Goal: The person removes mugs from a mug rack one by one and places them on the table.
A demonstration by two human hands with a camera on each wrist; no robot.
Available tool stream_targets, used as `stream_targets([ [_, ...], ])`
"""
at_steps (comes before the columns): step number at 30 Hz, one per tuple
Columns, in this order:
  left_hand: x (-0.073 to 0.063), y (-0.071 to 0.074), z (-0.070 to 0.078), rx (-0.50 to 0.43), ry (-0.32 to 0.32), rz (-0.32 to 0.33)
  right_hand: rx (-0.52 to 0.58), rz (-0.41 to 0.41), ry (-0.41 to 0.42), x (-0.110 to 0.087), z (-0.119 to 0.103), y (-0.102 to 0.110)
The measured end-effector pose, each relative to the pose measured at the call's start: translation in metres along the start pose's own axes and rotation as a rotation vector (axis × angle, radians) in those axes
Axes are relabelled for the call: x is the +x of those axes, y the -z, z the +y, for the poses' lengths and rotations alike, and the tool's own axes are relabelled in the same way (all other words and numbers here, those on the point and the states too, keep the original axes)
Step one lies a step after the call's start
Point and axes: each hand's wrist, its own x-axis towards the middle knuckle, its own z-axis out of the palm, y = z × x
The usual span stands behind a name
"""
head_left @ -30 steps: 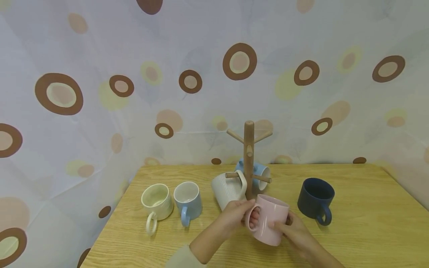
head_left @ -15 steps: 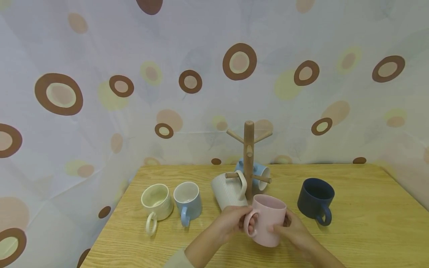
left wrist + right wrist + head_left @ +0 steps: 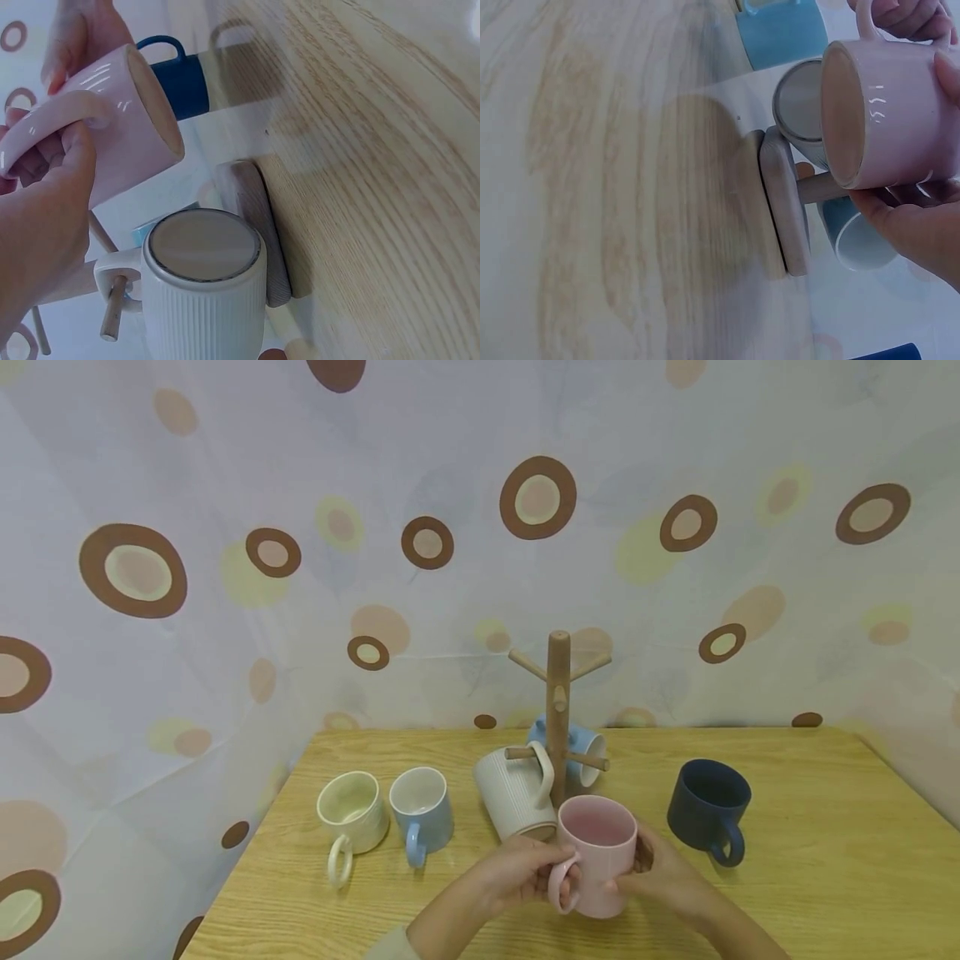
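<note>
There, the pink mug (image 3: 606,864) has just tipped its mouth further toward me, before the wooden rack (image 3: 558,718); left hand (image 3: 517,875) grips its handle (image 3: 554,887), right hand (image 3: 666,878) clasps its side, fingertips behind unclear. I judge it's being reoriented, still off the rack.

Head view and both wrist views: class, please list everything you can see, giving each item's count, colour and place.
Wooden table: 1, light brown, beneath everything
Spotted backdrop: 1, whitish with brown, peach and yellow spots, behind the table
Mug rack: 1, brown wood, on the table
Ribbed mug: 1, white, handle over a low rack peg
Tilted mug: 1, light blue, behind the rack's post
Upright mug: 1, light blue, left of the rack
Cream mug: 1, cream, far left
Navy mug: 1, navy, right
Pink mug: 1, pink, before the rack
Sleeve: 1, beige, left forearm
Left hand: 1, at the pink handle
Right hand: 1, on the pink mug's right side
</note>
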Motion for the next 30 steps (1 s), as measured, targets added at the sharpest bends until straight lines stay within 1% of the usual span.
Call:
stream_targets([
  [2,-0.001,0.0,-0.001,-0.008,-0.004,-0.023,0.004,-0.025,0.037,0.001,0.0,0.001],
  [5,-0.001,0.0,-0.001,-0.017,-0.01,-0.045,0.006,-0.041,0.058,0.002,-0.001,0.003],
  [10,-0.003,-0.001,-0.003,-0.002,-0.004,-0.034,0.018,-0.072,0.071,0.003,0.0,0.004],
  [13,-0.004,-0.001,-0.004,0.017,-0.001,-0.04,0.034,-0.097,0.064,0.003,0.001,0.004],
  [17,-0.007,-0.003,-0.006,0.042,-0.034,-0.051,0.041,-0.119,0.053,0.004,0.0,0.004],
  [19,-0.009,-0.004,-0.007,0.058,-0.053,-0.041,0.042,-0.125,0.045,0.003,0.0,0.004],
  [23,-0.012,-0.005,-0.008,0.096,-0.101,0.016,-0.001,-0.114,0.04,0.004,-0.003,0.003],
  [27,-0.017,-0.005,-0.01,0.13,-0.158,0.05,-0.046,-0.115,0.083,0.006,-0.009,-0.001],
  [30,-0.022,-0.004,-0.011,0.134,-0.185,0.063,-0.057,-0.144,0.101,0.008,-0.009,-0.002],
])
